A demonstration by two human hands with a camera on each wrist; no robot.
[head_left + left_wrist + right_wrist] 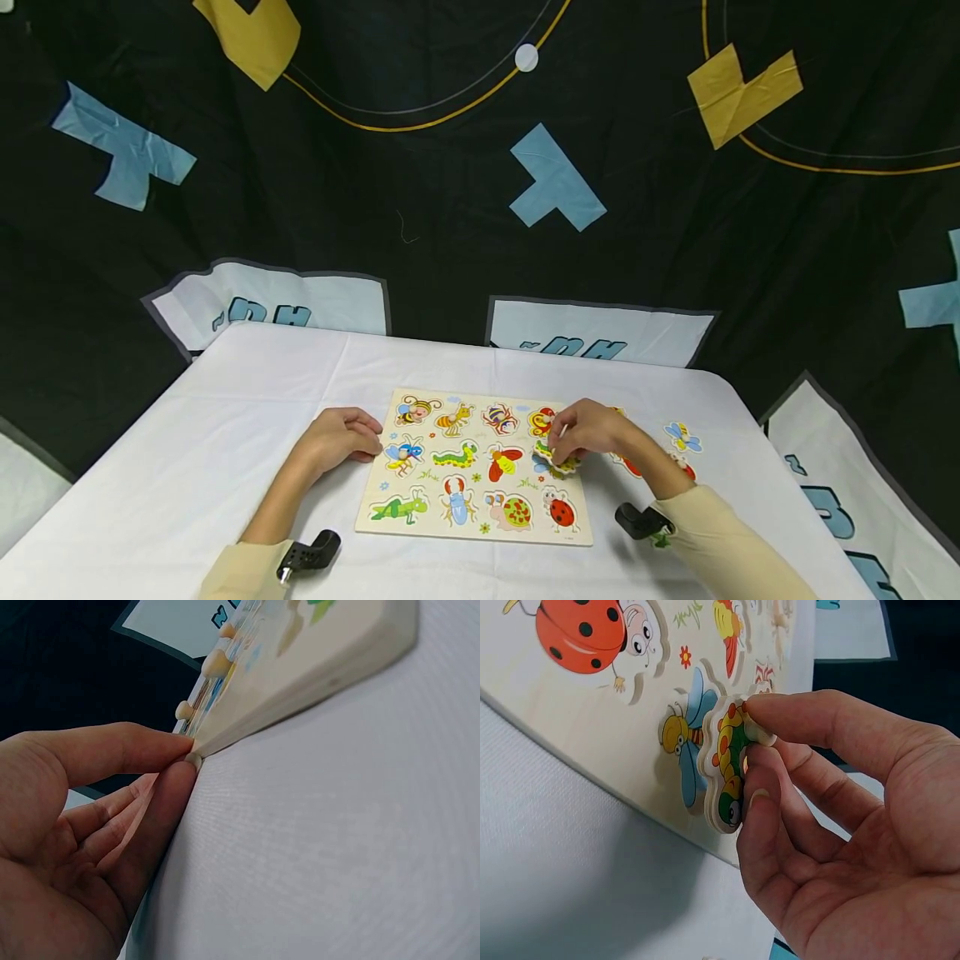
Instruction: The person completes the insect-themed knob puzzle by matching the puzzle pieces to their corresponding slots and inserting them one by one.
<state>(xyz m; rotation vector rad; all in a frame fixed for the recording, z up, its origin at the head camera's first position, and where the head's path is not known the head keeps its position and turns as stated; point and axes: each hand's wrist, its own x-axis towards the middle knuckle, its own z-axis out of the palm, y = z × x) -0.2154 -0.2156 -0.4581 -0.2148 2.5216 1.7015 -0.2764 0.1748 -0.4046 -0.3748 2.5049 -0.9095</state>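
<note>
A wooden peg puzzle board [435,533] with insect pictures lies on the white table. At its left edge my left hand [343,435] pinches the rim between thumb and finger; the left wrist view shows the fingertips [180,746] right at that edge. Over the right part of the board, my right hand [588,429] pinches a green and yellow caterpillar puzzle piece [727,761] by its knob. The piece is tilted on edge, close over a blue-winged insect picture [692,742]. A red ladybug picture [581,634] is nearby on the board.
To the board's right lie several loose pieces, among them a blue-winged insect piece [682,437] and a red one [686,468], partly hidden by my right forearm. A green piece [660,540] shows beneath the right wrist camera [641,521]. Behind the table hangs a black cloth [450,225].
</note>
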